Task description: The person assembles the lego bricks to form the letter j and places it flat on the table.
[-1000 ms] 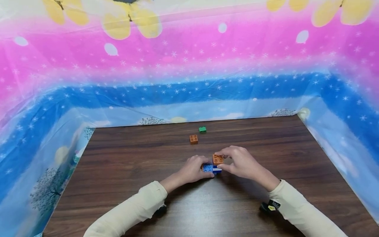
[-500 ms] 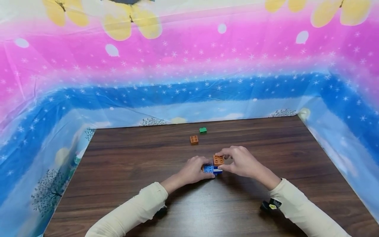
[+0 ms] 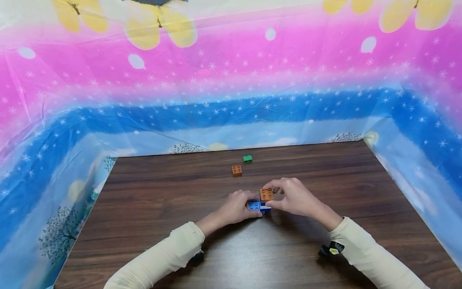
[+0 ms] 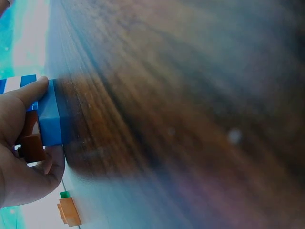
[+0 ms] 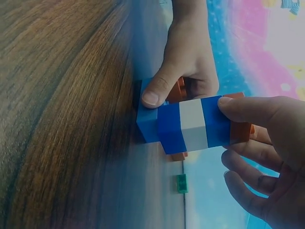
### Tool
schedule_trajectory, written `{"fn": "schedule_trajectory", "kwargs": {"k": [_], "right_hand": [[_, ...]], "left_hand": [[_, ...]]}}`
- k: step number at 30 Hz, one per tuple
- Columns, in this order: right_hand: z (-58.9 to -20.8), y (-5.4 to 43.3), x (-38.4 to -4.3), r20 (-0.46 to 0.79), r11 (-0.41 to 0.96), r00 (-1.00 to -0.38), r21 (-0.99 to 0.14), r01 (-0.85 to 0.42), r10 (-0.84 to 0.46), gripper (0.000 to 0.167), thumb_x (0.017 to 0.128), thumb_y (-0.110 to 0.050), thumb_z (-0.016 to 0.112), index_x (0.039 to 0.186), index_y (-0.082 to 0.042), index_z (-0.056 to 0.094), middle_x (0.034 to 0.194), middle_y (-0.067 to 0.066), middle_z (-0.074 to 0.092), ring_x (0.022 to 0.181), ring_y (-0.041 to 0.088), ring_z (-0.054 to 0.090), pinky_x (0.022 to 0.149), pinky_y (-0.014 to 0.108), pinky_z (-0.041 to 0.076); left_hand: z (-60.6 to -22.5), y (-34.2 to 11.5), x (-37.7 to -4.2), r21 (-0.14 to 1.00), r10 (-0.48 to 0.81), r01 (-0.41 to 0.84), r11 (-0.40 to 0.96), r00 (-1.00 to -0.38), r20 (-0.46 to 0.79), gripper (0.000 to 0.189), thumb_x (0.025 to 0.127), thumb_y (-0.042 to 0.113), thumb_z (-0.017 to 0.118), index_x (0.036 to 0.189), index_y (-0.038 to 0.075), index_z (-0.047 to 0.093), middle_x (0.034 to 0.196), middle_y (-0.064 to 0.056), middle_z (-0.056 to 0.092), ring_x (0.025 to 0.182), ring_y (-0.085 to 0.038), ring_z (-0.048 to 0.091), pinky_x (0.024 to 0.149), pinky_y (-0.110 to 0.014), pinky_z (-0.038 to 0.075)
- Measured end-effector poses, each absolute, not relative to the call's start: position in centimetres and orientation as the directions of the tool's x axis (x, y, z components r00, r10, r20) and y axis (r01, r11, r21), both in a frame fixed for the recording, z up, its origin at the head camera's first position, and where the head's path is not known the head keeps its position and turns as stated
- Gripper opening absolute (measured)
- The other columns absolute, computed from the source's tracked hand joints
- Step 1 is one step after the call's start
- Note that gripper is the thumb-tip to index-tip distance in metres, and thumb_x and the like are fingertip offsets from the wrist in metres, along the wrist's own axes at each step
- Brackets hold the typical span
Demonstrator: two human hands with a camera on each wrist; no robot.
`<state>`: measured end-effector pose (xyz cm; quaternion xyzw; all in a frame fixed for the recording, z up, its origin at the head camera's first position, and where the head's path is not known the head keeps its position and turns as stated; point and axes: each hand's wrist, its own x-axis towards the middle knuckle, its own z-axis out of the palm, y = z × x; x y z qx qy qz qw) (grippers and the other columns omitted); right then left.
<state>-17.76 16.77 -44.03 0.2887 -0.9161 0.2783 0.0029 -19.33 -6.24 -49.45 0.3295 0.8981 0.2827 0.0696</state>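
Observation:
My left hand [image 3: 237,206] pinches a light blue toy brick [image 5: 147,121] low at the table between thumb and fingers. A brown-orange brick [image 4: 32,138] sits on that base, inside the left hand's grasp. Beside it rises a stack: a dark blue brick [image 5: 170,129], a white brick [image 5: 193,125], a second dark blue brick [image 5: 215,129] and an orange brick [image 3: 266,194] on top. My right hand [image 3: 291,197] grips the stack's upper end, its thumb at the seam between upper blue and orange. The remaining right fingers curl loosely below.
A loose orange brick [image 3: 236,170] lies on the brown wood table [image 3: 162,180] beyond the hands. Behind it, near the back edge, is a green brick [image 3: 247,159]. A patterned pink and blue cloth [image 3: 231,108] surrounds the table's back and sides.
Both hands keep their hold on the bricks in nearly the same place. The whole head view has shifted very slightly.

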Motion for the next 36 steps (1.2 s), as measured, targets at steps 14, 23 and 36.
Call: {"fn": "schedule_trajectory", "kwargs": {"k": [14, 23, 36], "right_hand": [[-43.5, 17.9, -18.9, 0.232, 0.565, -0.773, -0.565, -0.601, -0.59, 0.036, 0.095, -0.035, 0.075, 0.123, -0.014, 0.073, 0.117, -0.002, 0.074, 0.096, 0.014, 0.069, 0.08, 0.034, 0.057], [-43.1, 18.3, -21.5, 0.291, 0.58, -0.798, -0.563, -0.589, -0.528, 0.028, 0.098, -0.031, 0.072, 0.12, -0.013, 0.073, 0.109, 0.002, 0.076, 0.092, 0.011, 0.07, 0.079, 0.036, 0.058], [-45.7, 17.0, -26.7, 0.208, 0.628, -0.816, -0.547, -0.554, -0.539, 0.039, 0.093, -0.03, 0.077, 0.124, -0.007, 0.072, 0.115, 0.011, 0.075, 0.093, 0.022, 0.071, 0.08, 0.043, 0.057]], "left_hand": [[-49.4, -6.4, -19.2, 0.545, 0.634, 0.562, 0.622, -0.77, 0.071, 0.047, 0.089, 0.038, 0.081, 0.126, 0.011, 0.072, 0.109, 0.0, 0.074, 0.095, -0.011, 0.065, 0.083, -0.032, 0.052], [-49.3, -6.3, -19.1, 0.528, 0.627, 0.56, 0.639, -0.776, 0.065, 0.05, 0.089, 0.039, 0.08, 0.128, 0.009, 0.071, 0.112, -0.001, 0.075, 0.099, -0.014, 0.067, 0.09, -0.036, 0.054], [-49.2, -6.2, -19.0, 0.53, 0.621, 0.551, 0.645, -0.782, 0.056, 0.05, 0.089, 0.039, 0.081, 0.128, 0.01, 0.071, 0.113, -0.002, 0.075, 0.101, -0.015, 0.067, 0.091, -0.037, 0.053]]}}
